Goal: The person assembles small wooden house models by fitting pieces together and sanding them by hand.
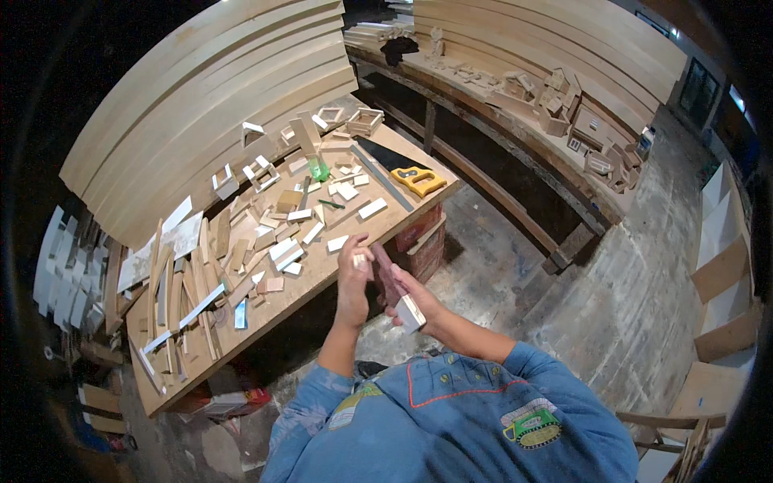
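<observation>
My right hand (417, 299) is closed around a small pale wooden block (411, 315), whose white face points toward my body. A reddish-brown strip (386, 272), perhaps sandpaper, runs up from the same hand's fingers. Beside it, at the table's near edge, my left hand (353, 278) is raised with its fingers curled. A small pale piece (360, 262) shows between those fingers; its kind is hard to make out. Both hands are in front of the wooden table (322, 283), close together and apart from its top.
Loose wood blocks and strips cover the tabletop, with a yellow-handled saw (419, 180), a metal ruler (382, 179) and a metal square (183, 324). Large boards (209, 105) lean behind. A second bench (515, 121) at the right carries small wooden models. Wooden boxes (719, 266) stand far right.
</observation>
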A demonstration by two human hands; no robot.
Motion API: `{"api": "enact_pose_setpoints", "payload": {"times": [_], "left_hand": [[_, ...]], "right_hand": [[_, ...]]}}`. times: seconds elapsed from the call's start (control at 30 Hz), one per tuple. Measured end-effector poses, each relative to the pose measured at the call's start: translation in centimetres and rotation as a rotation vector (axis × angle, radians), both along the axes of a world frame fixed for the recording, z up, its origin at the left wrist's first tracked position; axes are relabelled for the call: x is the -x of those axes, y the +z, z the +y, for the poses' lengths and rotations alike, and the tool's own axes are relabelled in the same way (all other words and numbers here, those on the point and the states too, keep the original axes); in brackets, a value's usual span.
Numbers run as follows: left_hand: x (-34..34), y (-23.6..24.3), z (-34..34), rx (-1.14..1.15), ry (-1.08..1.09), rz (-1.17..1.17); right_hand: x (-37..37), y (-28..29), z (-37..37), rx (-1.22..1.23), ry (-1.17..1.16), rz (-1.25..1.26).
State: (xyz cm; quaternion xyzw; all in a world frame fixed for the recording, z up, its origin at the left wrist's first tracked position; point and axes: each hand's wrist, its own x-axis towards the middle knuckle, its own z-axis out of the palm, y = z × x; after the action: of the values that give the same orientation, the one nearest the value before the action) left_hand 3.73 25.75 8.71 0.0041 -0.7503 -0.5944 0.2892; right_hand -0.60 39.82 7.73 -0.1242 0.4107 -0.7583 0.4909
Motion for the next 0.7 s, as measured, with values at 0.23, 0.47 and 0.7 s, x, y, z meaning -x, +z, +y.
{"api": "enact_pose_setpoints", "payload": {"times": [0.23,0.47,0.7], "left_hand": [[-0.7,-2.2,1.6,-0.086,-0.207,-0.144],[-2.7,-0.6,1.8,-0.97,-0.497,-0.377],[-3.1,-1.6,1.2,-0.659,-0.581,-0.544]], "right_hand": [[-0.7,-0.6,0.0,0.163,-0.114,0.069],[0.6,-1.4,2.3,-0.278,-0.405,1.145],[1.1,-1.7,4.1,-0.272,-0.331,1.3]]}}
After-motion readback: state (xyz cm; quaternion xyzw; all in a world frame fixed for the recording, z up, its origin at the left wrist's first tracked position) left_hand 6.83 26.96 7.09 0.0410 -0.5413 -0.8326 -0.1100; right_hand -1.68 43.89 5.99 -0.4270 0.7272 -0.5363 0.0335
